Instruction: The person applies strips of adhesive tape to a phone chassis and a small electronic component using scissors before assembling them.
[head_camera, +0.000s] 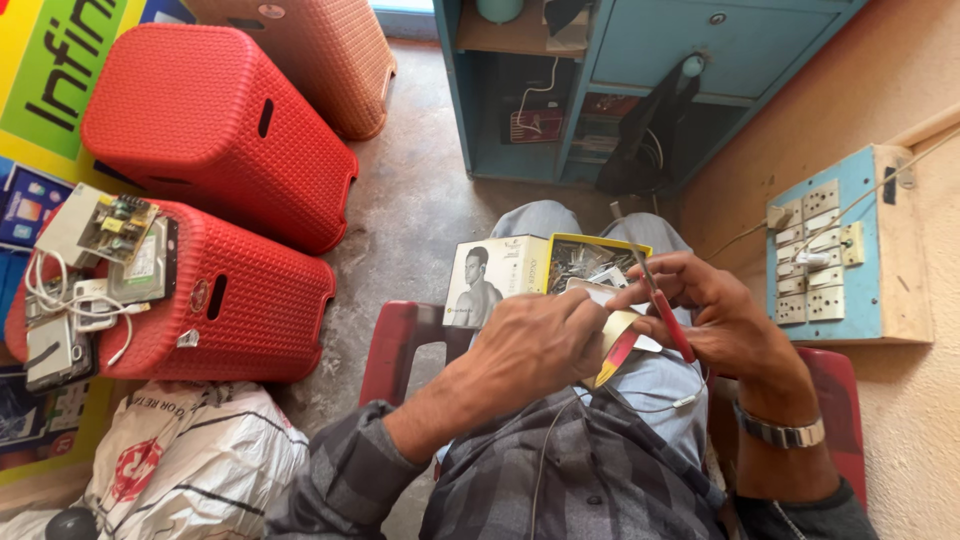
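**Two hands, one screwdriver and a box of small parts**

We look down on a seated person's lap. The right hand (715, 315) has its fingers (668, 268) clamped on a red-handled screwdriver (668, 318), whose thin metal shaft rises between them and points away from the body. The left hand (535, 345) is curled, its fingers (585, 305) closed over a small pale piece with a yellow and red edge (620, 345); what that piece is we cannot tell. The two hands touch, the screwdriver just to the right of the left fingers.

Just beyond the fingers, on the knees, sits an open yellow-rimmed cardboard box (560, 262) holding a jumble of small metal parts (585, 262). A thin pale cable (660, 405) runs below the hands across the grey-blue trousers. A metal wristwatch (782, 432) circles the right wrist. The person sits on a red plastic chair (395, 345).

Well to the left of the fingers, red plastic stools (215, 130) lie on the concrete floor (420, 200); one carries a circuit board (115, 225), a phone (50, 350) and white cables (60, 295). Below them lies a white printed sack (190, 465). To the right of the fingers a blue switchboard (835, 250) hangs on the wall, and far beyond them stands a blue cabinet (660, 50).
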